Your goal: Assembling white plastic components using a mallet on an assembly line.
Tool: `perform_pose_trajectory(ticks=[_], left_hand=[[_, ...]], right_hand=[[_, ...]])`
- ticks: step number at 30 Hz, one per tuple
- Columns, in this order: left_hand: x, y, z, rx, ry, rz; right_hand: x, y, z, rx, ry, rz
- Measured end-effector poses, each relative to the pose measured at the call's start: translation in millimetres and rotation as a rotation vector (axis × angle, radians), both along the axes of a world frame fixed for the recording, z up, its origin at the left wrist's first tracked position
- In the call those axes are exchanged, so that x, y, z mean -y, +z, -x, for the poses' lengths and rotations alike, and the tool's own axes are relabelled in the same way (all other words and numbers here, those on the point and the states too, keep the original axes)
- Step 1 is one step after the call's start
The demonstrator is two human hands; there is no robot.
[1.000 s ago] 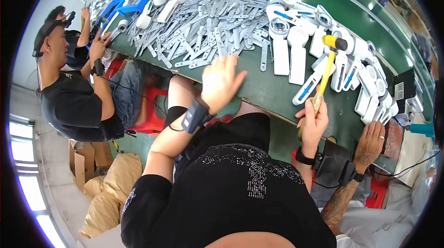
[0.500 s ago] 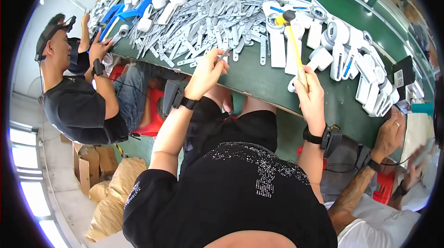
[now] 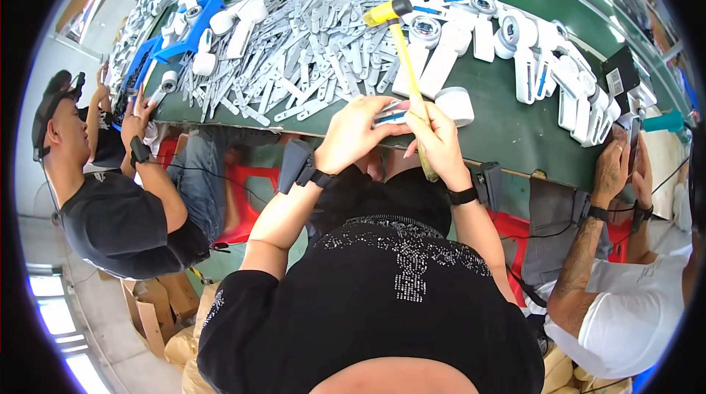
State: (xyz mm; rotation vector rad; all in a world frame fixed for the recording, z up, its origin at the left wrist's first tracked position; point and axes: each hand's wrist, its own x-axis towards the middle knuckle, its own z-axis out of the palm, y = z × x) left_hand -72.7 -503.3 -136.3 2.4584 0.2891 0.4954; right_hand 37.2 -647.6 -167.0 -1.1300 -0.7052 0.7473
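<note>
While right hand [image 3: 438, 138] grips yellow hammer [image 3: 403, 48] upright, left hand [image 3: 354, 131] pinches small grey part [image 3: 390, 116] at green worktop [image 3: 507, 129] edge; fingers clenched on both.

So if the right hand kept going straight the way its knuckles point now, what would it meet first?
The right hand, gripping the yellow-handled hammer, points left at the left hand, which pinches a small grey part. It would probably meet that part and those fingers first; they look nearly touching.

I see a green table [image 3: 507, 129] carrying a heap of grey flat plastic strips [image 3: 294, 63] just beyond my left hand [image 3: 357, 129], and white cylindrical housings [image 3: 515, 34] beyond my right hand [image 3: 439, 140].
</note>
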Motion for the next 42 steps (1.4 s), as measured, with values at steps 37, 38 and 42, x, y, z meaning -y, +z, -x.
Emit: perform_pose_trajectory(ticks=[37, 38, 42], left_hand=[[-33.6, -21.0, -7.0, 0.27, -0.194, -0.198], [-35.3, -24.0, -7.9, 0.264, -0.196, -0.142], [-33.5, -22.7, -14.4, 0.311, -0.186, 0.132]], right_hand=[[97.7, 31.2, 92.0, 0.411, -0.369, 0.679], [97.7, 39.3, 91.9, 0.398, -0.379, 0.642], [98.6, 32.9, 86.7, 0.453, -0.35, 0.656]])
